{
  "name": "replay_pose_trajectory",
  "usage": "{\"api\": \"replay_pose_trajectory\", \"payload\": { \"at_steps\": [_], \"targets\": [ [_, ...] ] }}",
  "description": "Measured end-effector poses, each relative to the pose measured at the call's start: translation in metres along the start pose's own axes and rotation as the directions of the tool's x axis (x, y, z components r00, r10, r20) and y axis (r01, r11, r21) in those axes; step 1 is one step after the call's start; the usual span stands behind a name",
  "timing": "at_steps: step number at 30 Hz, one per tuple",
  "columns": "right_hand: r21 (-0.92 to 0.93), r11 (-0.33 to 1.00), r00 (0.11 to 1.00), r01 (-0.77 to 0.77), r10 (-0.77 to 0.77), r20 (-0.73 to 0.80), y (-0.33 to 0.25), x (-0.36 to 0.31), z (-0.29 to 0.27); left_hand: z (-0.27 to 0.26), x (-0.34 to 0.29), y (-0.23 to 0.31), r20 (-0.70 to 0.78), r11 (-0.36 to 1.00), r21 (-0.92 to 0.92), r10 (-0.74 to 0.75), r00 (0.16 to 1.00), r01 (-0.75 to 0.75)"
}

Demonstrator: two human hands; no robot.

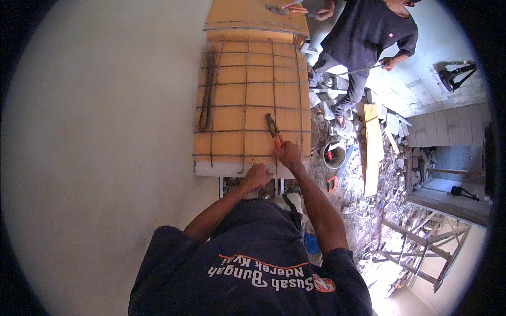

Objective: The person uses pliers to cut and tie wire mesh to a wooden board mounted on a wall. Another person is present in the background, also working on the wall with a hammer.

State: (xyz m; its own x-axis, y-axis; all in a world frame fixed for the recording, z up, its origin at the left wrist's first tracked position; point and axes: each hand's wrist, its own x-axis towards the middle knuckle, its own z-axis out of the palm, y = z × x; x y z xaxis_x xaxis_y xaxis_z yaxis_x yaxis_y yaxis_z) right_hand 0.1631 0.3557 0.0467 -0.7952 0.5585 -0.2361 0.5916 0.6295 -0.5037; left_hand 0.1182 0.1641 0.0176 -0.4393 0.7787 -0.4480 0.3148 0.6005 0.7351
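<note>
My right hand [290, 157] is closed around the red handles of a pair of end-cutting pincers [272, 129], whose dark jaws point away from me over the steel rod grid [244, 95]. Just left of it and nearer, my left hand [257, 177] is closed at the near edge of the orange-yellow boards [229, 143]. What its fingers hold, if anything, is too small to make out. The crossed rods lie over the boards, a few ends reaching to the near edge. Along the grid's left side lies a looped bundle of thin dark wire [206, 100].
A co-worker [369, 37] stands at the far right, one hand near tools [287, 8] on the far boards. Rubble covers the floor to the right, with a bucket [334, 154], a saw with an orange handle [332, 184], planks [372, 152] and a wooden trestle [421, 250]. A plain wall [105, 131] rises left.
</note>
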Motion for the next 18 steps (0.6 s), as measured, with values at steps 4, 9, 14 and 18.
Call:
{"api": "replay_pose_trajectory", "payload": {
  "at_steps": [4, 9, 14, 18],
  "targets": [
    [0.079, 0.997, 0.999, -0.025, 0.023, 0.025, -0.041, -0.008, 0.013, -0.031, -0.016, 0.022, 0.381, 0.942, -0.039, -0.294, 0.877, 0.333],
    [0.141, 0.990, 0.997, -0.010, 0.000, 0.071, -0.098, 0.003, 0.046, -0.011, -0.028, -0.022, 0.063, 0.974, 0.225, -0.018, 0.998, 0.004],
    [0.126, 0.992, 1.000, -0.027, 0.027, 0.004, -0.094, 0.001, 0.066, -0.024, -0.040, -0.018, 0.043, 0.969, 0.243, -0.057, 0.997, 0.045],
    [0.238, 0.971, 0.996, -0.015, 0.035, -0.078, -0.072, -0.024, 0.000, -0.042, -0.034, 0.015, 0.068, 0.992, 0.086, -0.100, 0.993, 0.094]
  ]
}}
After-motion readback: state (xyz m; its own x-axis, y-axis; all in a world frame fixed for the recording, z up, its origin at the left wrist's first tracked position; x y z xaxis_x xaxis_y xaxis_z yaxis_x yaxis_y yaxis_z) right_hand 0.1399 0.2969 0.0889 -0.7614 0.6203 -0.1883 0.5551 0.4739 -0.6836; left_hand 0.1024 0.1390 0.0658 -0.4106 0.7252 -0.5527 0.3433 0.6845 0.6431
